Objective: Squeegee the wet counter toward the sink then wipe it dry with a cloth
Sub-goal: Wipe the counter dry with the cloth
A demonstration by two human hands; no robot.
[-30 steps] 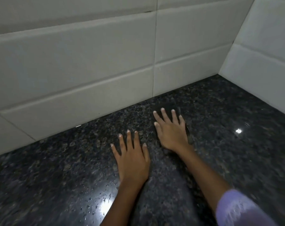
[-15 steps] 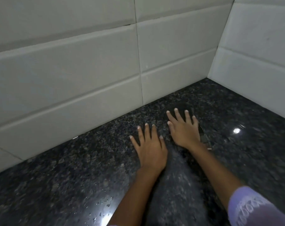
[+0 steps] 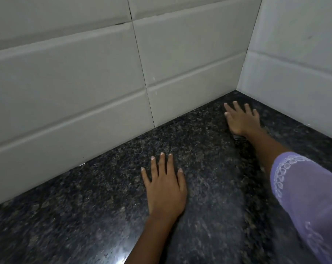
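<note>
The dark speckled granite counter (image 3: 104,197) fills the lower view and shines wet near the bottom edge. My left hand (image 3: 165,187) rests flat on it with straight fingers, holding nothing. My right hand (image 3: 241,119) lies flat with spread fingers far out near the back right corner. It presses on something dark and thin, seemingly a cloth (image 3: 237,137), of which only a small edge shows at the wrist. No squeegee or sink is in view.
White tiled walls (image 3: 75,82) rise behind the counter and on the right (image 3: 294,73), meeting in a corner just beyond my right hand. A lilac embroidered sleeve (image 3: 304,197) covers my right upper arm.
My right hand has slid away from the left hand toward the back right corner, staying flat on the counter. My left hand stayed put, flat on the counter. The view has shifted.
</note>
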